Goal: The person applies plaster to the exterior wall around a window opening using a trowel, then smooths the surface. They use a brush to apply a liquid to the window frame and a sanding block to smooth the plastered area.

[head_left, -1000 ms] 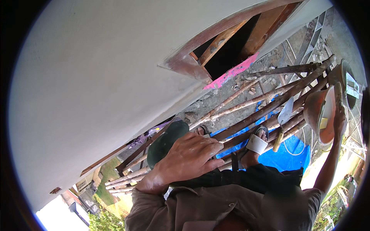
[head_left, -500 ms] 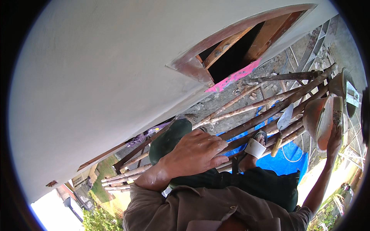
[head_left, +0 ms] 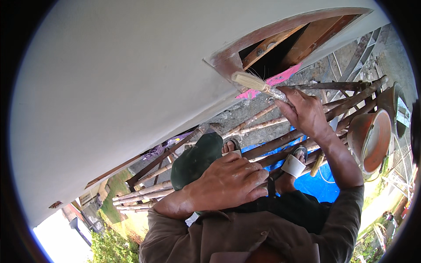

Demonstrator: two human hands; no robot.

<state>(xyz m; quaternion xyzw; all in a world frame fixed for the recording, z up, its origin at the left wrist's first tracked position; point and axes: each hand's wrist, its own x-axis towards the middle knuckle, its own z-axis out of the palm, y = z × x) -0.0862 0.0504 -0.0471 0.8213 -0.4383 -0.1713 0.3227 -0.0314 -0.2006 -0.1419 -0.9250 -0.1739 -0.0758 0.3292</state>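
Observation:
My right hand [head_left: 308, 115] grips the wrapped handle of a brush [head_left: 252, 82] with long pale bristles. The bristles point left, over the lower corner of the brown arched window frame [head_left: 228, 62]; whether they touch it I cannot tell. My left hand [head_left: 230, 180] is held in front of my body with its fingers curled. Their undersides are hidden, so what they hold, if anything, does not show. The smooth grey wall [head_left: 118, 96] fills the upper left.
I stand on a scaffold of wooden poles [head_left: 280, 144] above a blue tarp [head_left: 318, 186]. An orange-brown basin [head_left: 372, 140] sits at the right, beside a dark bucket [head_left: 397, 105]. A yellow-handled trowel [head_left: 317, 165] lies on the poles. Pink material [head_left: 285, 75] edges the opening.
My right hand has come from the basin at the right up to the window's corner, now with the brush in view. My left hand has barely moved.

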